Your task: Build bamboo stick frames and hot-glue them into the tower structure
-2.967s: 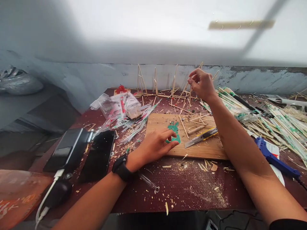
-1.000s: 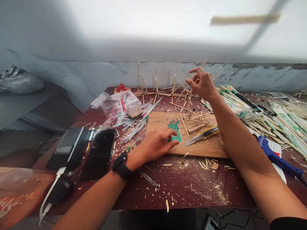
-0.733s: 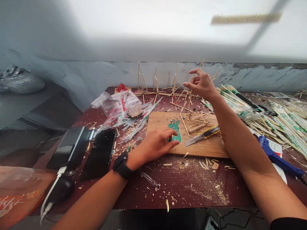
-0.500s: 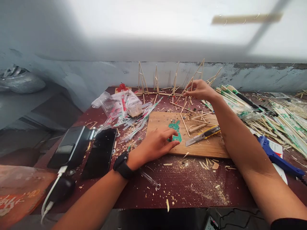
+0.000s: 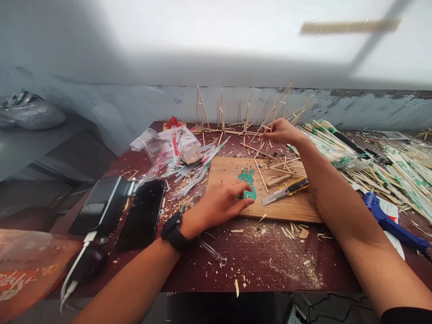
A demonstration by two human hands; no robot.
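My left hand (image 5: 224, 202) rests over the left part of a wooden board (image 5: 232, 164), fingers apart and holding nothing. A green rabbit-shaped patch on the board is partly covered by its fingertips. At the back of the table, my right hand (image 5: 281, 131) pinches a tall frame of thin wooden sticks (image 5: 282, 100); the fingertips partly hide the grip. Similar stick frames (image 5: 201, 105) stand to its left. A utility knife (image 5: 285, 192) with its blade out lies on the board, below a short wooden stick (image 5: 277, 181) and several thin sticks.
Clear plastic wrappers (image 5: 178, 146) are heaped left of the board. A black phone (image 5: 143, 213) and a power bank (image 5: 97, 207) with a white cable lie at the left. Bundled sticks (image 5: 326, 141) and a blue glue gun (image 5: 388, 220) are on the right. Wood shavings litter the table.
My right hand has come down slightly at the stick frame, which still leans the same way. My left hand stays on the board. The whole view has shifted a little.
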